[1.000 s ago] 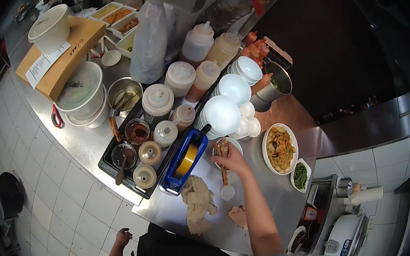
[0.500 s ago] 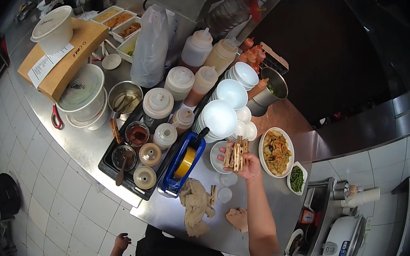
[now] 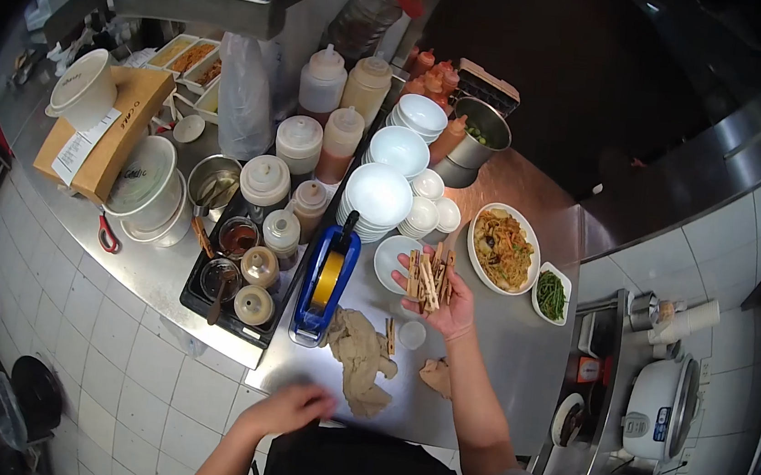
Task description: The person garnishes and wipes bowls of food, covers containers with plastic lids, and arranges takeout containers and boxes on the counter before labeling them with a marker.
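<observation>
Location: the pegs (image 3: 429, 281) lie as a loose bundle across the palm and fingers of the right hand (image 3: 452, 310), palm up, above the desk (image 3: 504, 378), overlapping the edge of the bowl (image 3: 391, 266) in view. The right hand is spread beneath the bundle, not clenched. The left hand (image 3: 298, 406) is at the near desk edge; it is blurred, no object shows in it, and finger spread cannot be told.

Handling: the pegs appear wooden; expect light, stiff, dry pieces, not fragile and not very slippery. As separate pieces, they may slide off a tilted palm. Support the bundle from below, fingers slightly cupped. Grip a single peg across its flat sides, near mid-length; squeezing the tail ends would probably open it.
</observation>
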`<state>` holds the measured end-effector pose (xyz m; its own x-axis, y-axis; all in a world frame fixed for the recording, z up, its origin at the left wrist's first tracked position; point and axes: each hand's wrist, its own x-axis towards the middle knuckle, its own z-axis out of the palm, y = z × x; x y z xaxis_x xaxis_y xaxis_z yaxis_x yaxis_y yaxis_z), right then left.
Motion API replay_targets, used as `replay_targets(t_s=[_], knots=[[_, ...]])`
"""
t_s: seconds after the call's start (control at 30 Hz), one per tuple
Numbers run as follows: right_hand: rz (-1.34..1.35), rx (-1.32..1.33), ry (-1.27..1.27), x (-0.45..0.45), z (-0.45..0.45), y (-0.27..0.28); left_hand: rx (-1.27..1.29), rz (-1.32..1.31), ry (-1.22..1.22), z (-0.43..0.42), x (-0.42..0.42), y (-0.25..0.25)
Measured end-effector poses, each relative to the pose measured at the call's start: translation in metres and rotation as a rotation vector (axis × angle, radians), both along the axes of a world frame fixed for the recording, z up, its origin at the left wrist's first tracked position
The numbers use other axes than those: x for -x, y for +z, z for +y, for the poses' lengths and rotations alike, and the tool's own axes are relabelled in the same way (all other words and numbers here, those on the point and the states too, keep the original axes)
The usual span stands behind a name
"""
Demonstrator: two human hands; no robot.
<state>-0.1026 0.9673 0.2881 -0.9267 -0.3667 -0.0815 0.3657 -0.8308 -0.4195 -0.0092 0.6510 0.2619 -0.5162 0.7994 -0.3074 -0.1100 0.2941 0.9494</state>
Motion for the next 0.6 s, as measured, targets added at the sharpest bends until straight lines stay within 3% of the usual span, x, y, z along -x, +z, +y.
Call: replay_targets(t_s=[0.07,0.13,0.2,0.3,0.4,0.43,0.6], knots=[[0.003,0.045,-0.002,-0.010,-0.002,0.005,-0.101,0.135,0.261,0.041,0.027,0.049],[-0.008,0.064,-0.017,-0.020,-0.002,0.009,-0.275,0.179,0.461,0.087,0.040,0.045],[-0.041,0.049,-0.037,-0.033,0.000,0.011,-0.405,0.011,0.558,0.129,0.055,0.053],[-0.029,0.040,-0.099,-0.052,0.016,0.009,-0.457,-0.118,0.623,0.172,0.059,0.050],[-0.030,0.109,-0.110,-0.069,0.042,0.007,-0.542,-0.010,0.550,0.193,0.052,0.027],[0.012,0.117,-0.099,-0.074,0.048,0.009,-0.411,0.041,0.519,0.195,0.049,0.028],[0.016,0.231,-0.127,-0.099,0.065,0.016,-0.443,-0.195,0.590,0.215,0.027,0.047]])
